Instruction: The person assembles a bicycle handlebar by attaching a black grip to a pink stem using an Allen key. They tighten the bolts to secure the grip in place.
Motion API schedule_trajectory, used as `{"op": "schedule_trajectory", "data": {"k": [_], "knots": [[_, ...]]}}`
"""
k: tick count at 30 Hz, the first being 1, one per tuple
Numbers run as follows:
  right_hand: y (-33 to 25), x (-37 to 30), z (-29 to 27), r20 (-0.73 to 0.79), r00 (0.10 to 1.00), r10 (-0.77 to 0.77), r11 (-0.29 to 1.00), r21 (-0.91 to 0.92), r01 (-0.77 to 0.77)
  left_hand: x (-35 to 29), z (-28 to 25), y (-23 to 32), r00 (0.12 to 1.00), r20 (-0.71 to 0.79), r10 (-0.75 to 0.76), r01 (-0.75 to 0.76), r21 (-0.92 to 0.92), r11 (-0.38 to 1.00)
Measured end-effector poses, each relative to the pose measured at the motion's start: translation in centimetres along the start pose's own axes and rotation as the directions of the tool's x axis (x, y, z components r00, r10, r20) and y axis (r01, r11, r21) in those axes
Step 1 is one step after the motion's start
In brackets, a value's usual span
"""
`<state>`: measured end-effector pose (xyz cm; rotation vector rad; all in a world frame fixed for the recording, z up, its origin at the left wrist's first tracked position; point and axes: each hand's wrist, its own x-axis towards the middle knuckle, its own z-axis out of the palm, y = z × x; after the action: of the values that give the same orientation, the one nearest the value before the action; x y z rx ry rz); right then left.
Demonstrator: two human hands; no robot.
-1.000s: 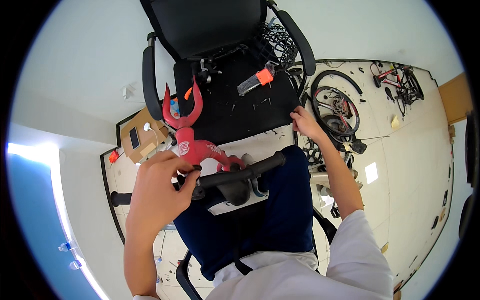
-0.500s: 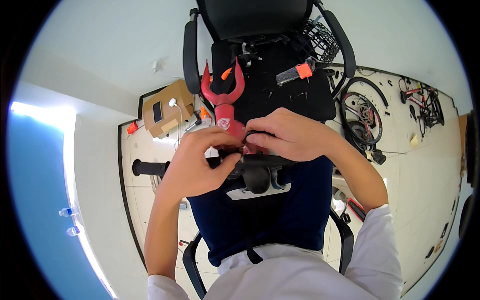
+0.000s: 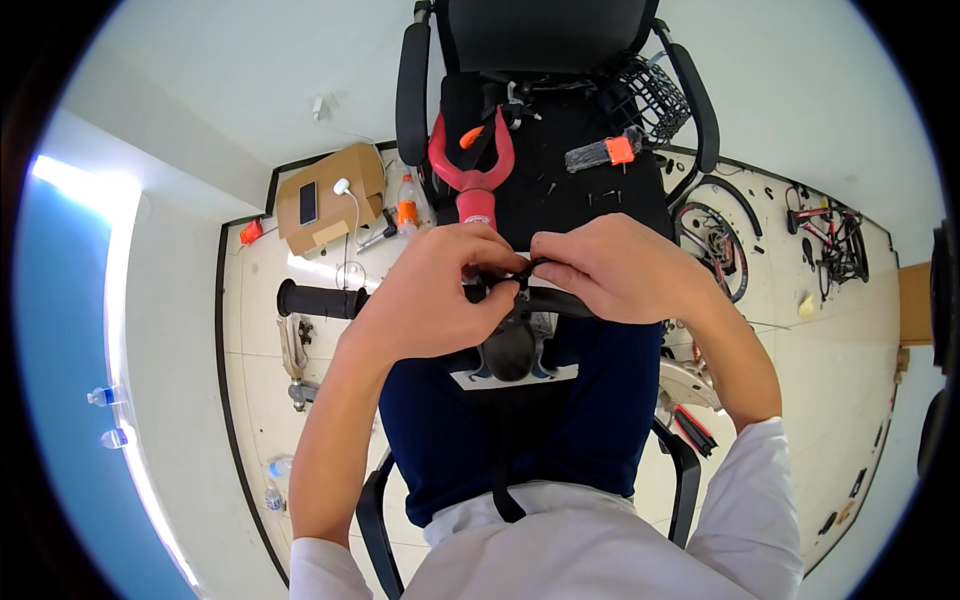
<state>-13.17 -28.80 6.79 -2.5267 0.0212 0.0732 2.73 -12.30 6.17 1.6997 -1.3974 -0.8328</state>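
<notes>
A pink-red bicycle fork (image 3: 475,185) lies with its two prongs pointing away from me, against the seat of the black chair ahead. Across its near end runs a black handlebar (image 3: 552,303), its rubber grip (image 3: 322,299) sticking out to the left. Below the bar's middle sits a rounded black part (image 3: 510,350). My left hand (image 3: 440,290) is closed at the bar's middle, thumb and fingers around a small dark piece I cannot make out. Beside it, my right hand (image 3: 622,268) pinches a thin black strip (image 3: 541,265). Fingers hide where the strip meets the bar.
On the chair seat (image 3: 540,215) lie screws, a wrapped part with an orange end (image 3: 618,151) and a black wire basket (image 3: 648,100). A cardboard box (image 3: 345,185) with a phone stands left; a wheel (image 3: 718,240) and a red bicycle frame (image 3: 830,215) lie right.
The handlebar and fork have shifted away from me and slightly right in view. My hands have moved with them, fingertips still together at the bar's middle.
</notes>
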Motion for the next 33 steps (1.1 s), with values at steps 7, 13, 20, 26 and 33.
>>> {"op": "schedule_trajectory", "data": {"k": [7,13,20,26,33], "knots": [[-0.6,-0.3,0.6,0.013,1.0,0.006,0.991,-0.133,-0.004,0.2,0.2,-0.9,0.996,-0.01,0.084,-0.084,-0.006,0.996],[0.9,-0.3,-0.6,-0.06,0.995,0.084,0.995,0.063,-0.08,0.2,0.4,-0.3,1.0,-0.016,0.012,-0.012,-0.007,1.0],[19.2,-1.1,3.9,-0.257,0.826,0.501,0.859,0.028,-0.512,1.1,0.8,1.4,1.0,-0.028,-0.007,0.009,0.054,0.999],[27.9,4.2,9.7,-0.406,0.849,0.339,0.901,-0.119,-0.417,1.1,0.6,1.2,0.995,-0.001,-0.104,0.103,0.125,0.987],[26.6,10.8,9.6,-0.215,0.942,0.259,0.955,-0.088,-0.282,1.6,0.7,1.6,0.997,-0.042,-0.064,0.072,0.224,0.972]]}}
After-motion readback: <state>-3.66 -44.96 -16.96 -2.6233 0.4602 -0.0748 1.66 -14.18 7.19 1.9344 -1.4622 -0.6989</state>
